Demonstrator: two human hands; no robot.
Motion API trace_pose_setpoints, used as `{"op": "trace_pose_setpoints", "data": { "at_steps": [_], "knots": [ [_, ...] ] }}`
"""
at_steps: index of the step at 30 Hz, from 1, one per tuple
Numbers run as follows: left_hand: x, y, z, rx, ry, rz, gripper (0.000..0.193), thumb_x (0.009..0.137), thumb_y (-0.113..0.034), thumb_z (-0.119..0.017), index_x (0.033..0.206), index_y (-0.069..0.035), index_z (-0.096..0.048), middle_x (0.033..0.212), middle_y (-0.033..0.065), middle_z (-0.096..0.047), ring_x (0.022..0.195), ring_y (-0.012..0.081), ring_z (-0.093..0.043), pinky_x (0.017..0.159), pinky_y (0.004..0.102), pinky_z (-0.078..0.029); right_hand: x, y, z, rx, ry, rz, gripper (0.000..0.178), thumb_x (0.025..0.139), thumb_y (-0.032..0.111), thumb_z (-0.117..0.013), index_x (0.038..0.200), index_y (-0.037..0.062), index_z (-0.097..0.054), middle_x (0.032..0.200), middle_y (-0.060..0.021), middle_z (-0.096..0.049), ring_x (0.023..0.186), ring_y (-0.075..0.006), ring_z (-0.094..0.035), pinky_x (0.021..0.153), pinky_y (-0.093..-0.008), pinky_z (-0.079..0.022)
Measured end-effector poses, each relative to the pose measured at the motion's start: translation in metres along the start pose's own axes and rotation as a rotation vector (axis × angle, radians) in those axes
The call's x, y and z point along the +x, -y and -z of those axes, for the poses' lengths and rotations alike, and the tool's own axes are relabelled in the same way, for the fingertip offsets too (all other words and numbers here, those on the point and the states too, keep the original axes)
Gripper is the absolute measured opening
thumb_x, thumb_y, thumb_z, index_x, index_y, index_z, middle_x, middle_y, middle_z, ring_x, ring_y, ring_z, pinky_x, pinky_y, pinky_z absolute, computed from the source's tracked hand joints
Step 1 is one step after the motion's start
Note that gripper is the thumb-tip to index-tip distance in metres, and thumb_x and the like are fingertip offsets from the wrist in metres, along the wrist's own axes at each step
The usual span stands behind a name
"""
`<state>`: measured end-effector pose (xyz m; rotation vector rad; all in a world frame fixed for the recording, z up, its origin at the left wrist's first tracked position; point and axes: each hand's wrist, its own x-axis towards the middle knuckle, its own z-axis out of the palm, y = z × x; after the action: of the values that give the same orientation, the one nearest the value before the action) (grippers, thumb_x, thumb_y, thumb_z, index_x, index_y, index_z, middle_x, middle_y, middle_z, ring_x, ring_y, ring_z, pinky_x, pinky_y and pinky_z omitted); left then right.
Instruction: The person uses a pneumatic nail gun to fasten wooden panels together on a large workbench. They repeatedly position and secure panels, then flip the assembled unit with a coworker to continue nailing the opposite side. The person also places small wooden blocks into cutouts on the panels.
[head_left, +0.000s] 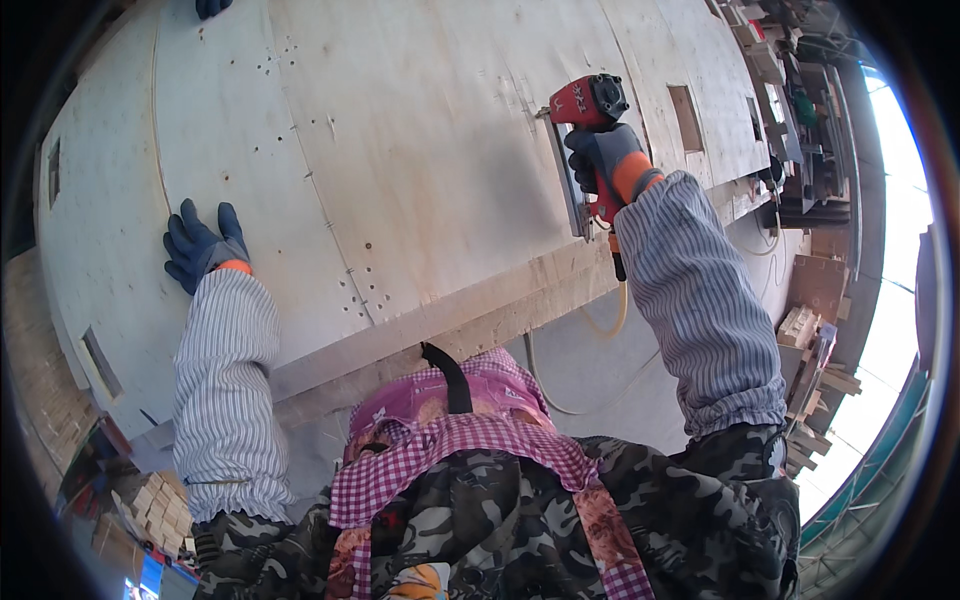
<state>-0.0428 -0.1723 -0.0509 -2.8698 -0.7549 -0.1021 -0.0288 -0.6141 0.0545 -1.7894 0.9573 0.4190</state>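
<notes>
My right hand [606, 155], in a dark blue glove with an orange cuff, is closed around the handle of a red pneumatic staple gun [588, 101]. The gun is over the right part of a large pale plywood sheet [430, 130], its nose pointing left; I cannot tell whether it touches the wood. My left hand [205, 246], gloved alike, lies on the plywood farther left with fingers spread and holds nothing. Between the hands a seam [318, 195] crosses the sheet, with staples along it and small dark holes nearby.
A yellowish air hose [618, 312] hangs below the gun. Rectangular cutouts [686, 118] pierce the panel. At the far left edge, another dark glove [212, 7] shows, probably a co-worker's. Wood offcuts [800, 327] are stacked at right, and wooden blocks [160, 510] lie at lower left.
</notes>
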Motion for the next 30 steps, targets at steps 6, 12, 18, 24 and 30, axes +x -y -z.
{"op": "trace_pose_setpoints", "data": {
  "at_steps": [6,12,18,24,30],
  "knots": [
    [0.0,-0.001,0.002,0.003,0.027,0.01,0.057,0.082,-0.053,-0.045,0.13,-0.026,-0.031,0.138,0.0032,-0.027,0.129,0.0211,-0.023,0.105,0.0451,-0.018,0.005,0.0,-0.007,-0.094,-0.047,-0.069,0.006,0.07,0.007,-0.058,0.071,0.0022,-0.054,0.051,-0.0089,-0.051,0.035,-0.0186,-0.045,0.033,-0.0315,-0.035],
    [-0.002,-0.003,0.009,0.021,0.051,0.021,0.061,0.08,-0.054,-0.045,0.132,-0.026,-0.029,0.138,0.0035,-0.026,0.13,0.0222,-0.021,0.105,0.0455,-0.018,0.001,0.001,-0.008,-0.035,-0.089,-0.004,0.007,0.071,0.003,-0.054,0.064,0.0036,-0.052,0.048,-0.0093,-0.049,0.034,-0.0181,-0.044,0.032,-0.0309,-0.032],
    [0.0,-0.004,0.012,0.006,0.084,0.027,0.062,0.081,-0.054,-0.042,0.133,-0.023,-0.028,0.138,0.0056,-0.025,0.131,0.0228,-0.018,0.106,0.0452,-0.014,-0.002,0.002,-0.012,-0.081,-0.17,0.005,0.008,0.071,0.009,-0.06,0.07,0.0029,-0.055,0.047,-0.0073,-0.049,0.033,-0.0174,-0.045,0.031,-0.0297,-0.034],
    [0.001,-0.001,0.008,-0.072,0.055,-0.017,0.062,0.081,-0.048,-0.047,0.133,-0.02,-0.028,0.138,0.0079,-0.026,0.129,0.0255,-0.021,0.107,0.042,-0.016,0.0,0.001,-0.009,-0.048,-0.182,-0.015,0.007,0.07,0.01,-0.06,0.073,0.004,-0.057,0.051,-0.0065,-0.053,0.037,-0.0168,-0.049,0.035,-0.0287,-0.039],
    [0.001,0.002,0.001,-0.118,-0.028,-0.032,0.062,0.081,-0.046,-0.05,0.132,-0.019,-0.029,0.136,0.0094,-0.028,0.129,0.0266,-0.022,0.106,0.0421,-0.017,-0.004,0.004,-0.005,-0.067,-0.128,0.004,0.008,0.071,0.01,-0.057,0.073,0.0021,-0.058,0.054,-0.0075,-0.056,0.04,-0.0168,-0.052,0.039,-0.0291,-0.041]
  ]
}}
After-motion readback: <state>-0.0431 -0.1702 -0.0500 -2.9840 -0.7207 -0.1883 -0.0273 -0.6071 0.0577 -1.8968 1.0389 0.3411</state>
